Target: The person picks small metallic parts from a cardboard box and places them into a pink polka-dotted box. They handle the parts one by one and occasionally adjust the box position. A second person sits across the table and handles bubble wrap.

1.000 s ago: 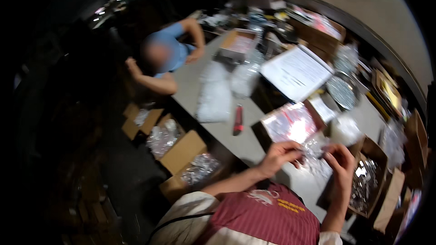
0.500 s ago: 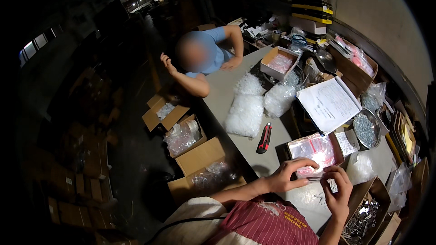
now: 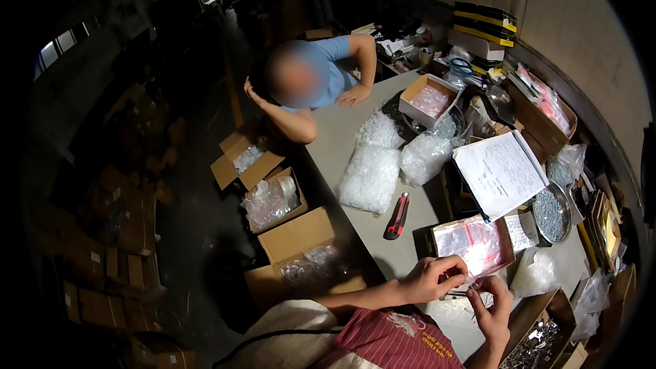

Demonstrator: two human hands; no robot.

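Just in front of a carton of clear zip bags with red strips [image 3: 482,239], my two hands meet. My left hand [image 3: 434,280] is closed in a pinch on what looks like a small clear plastic bag, its thin reddish edge showing between the fingertips. Close beside it, my right hand [image 3: 493,307] has thumb and fingers pressed together at the same spot; what it grips is too small to make out. Beneath the hands lies a clear plastic sheet or bag [image 3: 451,318] with small thin pieces on it.
A red and black box cutter [image 3: 397,216] lies left of the carton. Beyond are stuffed bags of clear pieces [image 3: 370,179], a clipboard [image 3: 501,172] and a bowl of small metal parts [image 3: 551,215]. At right stands a hardware box [image 3: 540,342]. Another person [image 3: 321,75] leans on the table.
My left hand has drawn back from the carton of bags toward me, and its fingertips now meet those of my right hand. The other person's raised hand has moved to the head.
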